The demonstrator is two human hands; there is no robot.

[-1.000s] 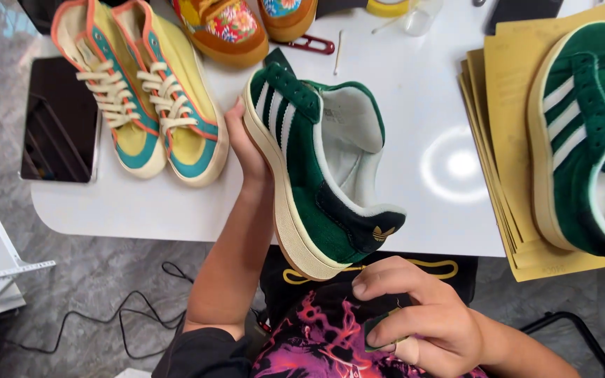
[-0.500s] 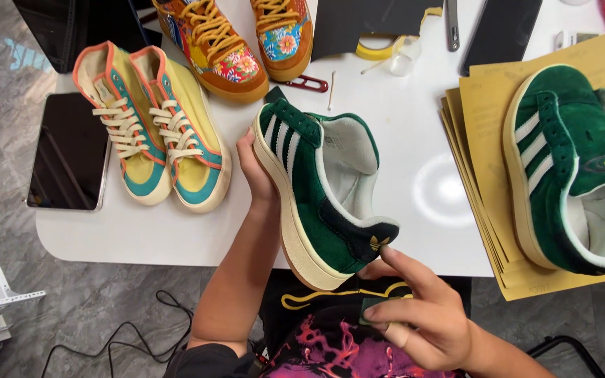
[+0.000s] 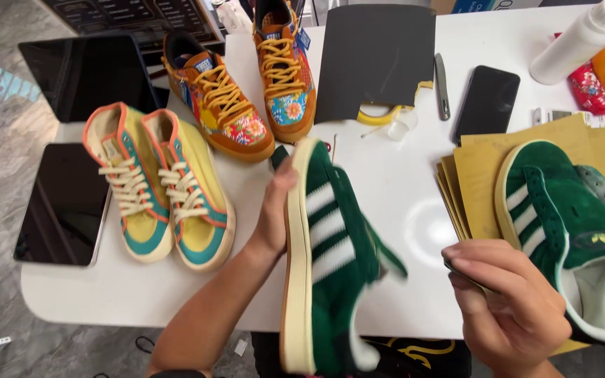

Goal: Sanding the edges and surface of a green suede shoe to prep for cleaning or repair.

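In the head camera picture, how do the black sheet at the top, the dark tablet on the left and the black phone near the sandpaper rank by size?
Largest to smallest, as they look:
1. Black sheet.
2. Dark tablet, a bit smaller; it lies nearer the camera, so this gap is unsure.
3. Black phone, plainly the smallest.

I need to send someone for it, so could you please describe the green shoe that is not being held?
Start at the white table and go to its right edge, where tan sheets are stacked. The green shoe lies on that stack, untouched; its twin is held on edge in the left hand.
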